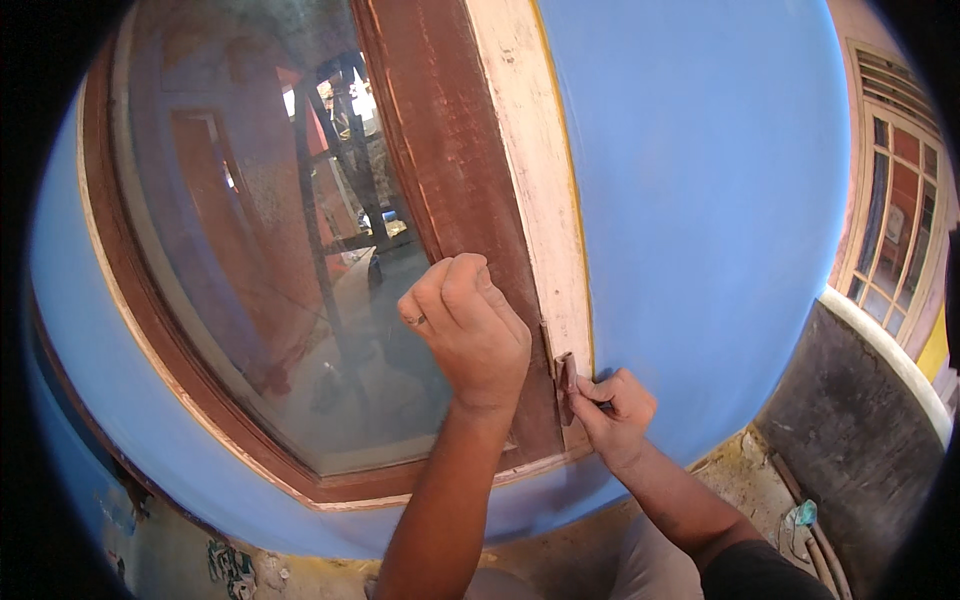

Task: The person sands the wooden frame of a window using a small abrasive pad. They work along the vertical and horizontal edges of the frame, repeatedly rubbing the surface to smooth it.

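A glass window (260, 300) with a brown wooden sash (430, 130) fills the left and middle. Along its right side runs a pale, bare-looking outer frame (540, 170). My left hand (470, 325), a ring on one finger, is closed with bent fingers in front of the brown sash; its fingertips are turned out of sight, so whatever it grips, if anything, is hidden. Lower right, my right hand (618, 415) pinches a folded piece of brown sandpaper (567, 385) against the lower part of the pale frame.
A smooth blue wall (700, 180) surrounds the window. At the far right are a dark low wall (850, 390) with a white top edge and another window (895, 190) with small panes. Poles (825, 560) and a greenish scrap (803, 513) lie on the dirty ground at lower right.
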A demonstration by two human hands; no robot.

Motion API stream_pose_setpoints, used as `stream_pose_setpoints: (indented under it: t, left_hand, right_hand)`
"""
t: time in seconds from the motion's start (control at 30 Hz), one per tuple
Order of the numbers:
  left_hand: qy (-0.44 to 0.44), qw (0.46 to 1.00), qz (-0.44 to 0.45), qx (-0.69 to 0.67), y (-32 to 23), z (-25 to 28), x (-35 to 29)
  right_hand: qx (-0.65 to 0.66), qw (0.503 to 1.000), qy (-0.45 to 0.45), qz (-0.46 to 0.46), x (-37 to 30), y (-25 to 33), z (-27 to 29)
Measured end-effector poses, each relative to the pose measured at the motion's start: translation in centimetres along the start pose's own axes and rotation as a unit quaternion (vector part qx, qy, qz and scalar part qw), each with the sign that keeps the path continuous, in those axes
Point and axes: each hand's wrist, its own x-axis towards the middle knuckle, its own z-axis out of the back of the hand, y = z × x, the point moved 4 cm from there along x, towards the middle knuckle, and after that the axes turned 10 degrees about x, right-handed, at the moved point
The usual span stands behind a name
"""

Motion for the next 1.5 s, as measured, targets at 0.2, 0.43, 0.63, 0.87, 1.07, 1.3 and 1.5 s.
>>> stream_pose_setpoints:
  t: [0.2,0.43,0.63,0.87,1.07,1.3,1.5]
  left_hand:
    - [0.000,1.000,0.005,0.010,0.5,0.1,-0.3]
    - [0.002,1.000,0.002,0.012,0.2,-0.3,-0.5]
    - [0.004,1.000,0.002,0.008,0.5,0.1,-0.4]
    - [-0.016,1.000,0.003,0.005,0.7,-0.2,-0.5]
    - [0.017,1.000,0.007,0.011,0.6,0.4,-0.2]
    - [0.002,0.999,0.014,0.052,-0.5,0.1,-0.9]
    - [-0.015,0.999,-0.005,0.044,-1.7,0.3,-2.7]
  right_hand:
    - [0.042,0.999,-0.027,-0.021,5.0,1.6,-1.8]
    - [0.041,0.996,-0.036,-0.067,3.3,0.9,-1.2]
    - [-0.004,0.999,-0.028,-0.040,4.5,1.8,-1.8]
    - [0.028,0.996,-0.049,-0.065,5.9,1.8,-2.2]
    - [0.024,0.998,-0.047,-0.039,2.0,1.1,-1.6]
    - [0.111,0.987,-0.074,-0.094,6.5,0.7,-2.6]
    - [0.029,0.993,-0.061,-0.100,0.5,-0.1,-0.8]
